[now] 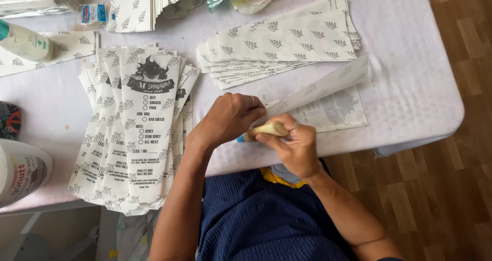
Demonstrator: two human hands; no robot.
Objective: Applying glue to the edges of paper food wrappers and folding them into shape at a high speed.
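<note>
My left hand (229, 118) is closed on the near end of a long printed paper sheet (328, 94) that lies folded on the white table (410, 87), pressing it down. My right hand (292, 145) grips a small cream-coloured glue stick (264, 130) with a blue tip, held at the paper's near end right beside the left hand. The paper stretches away to the upper right, one flap lifted and folded over.
A fanned stack of printed paper sleeves (136, 133) lies left of my hands. Another leaf-patterned pile (282, 40) lies behind them. A white bottle (23, 43), a white tub (20, 171) and plastic bags sit along the left and far edges. Wooden floor (451, 189) is on the right.
</note>
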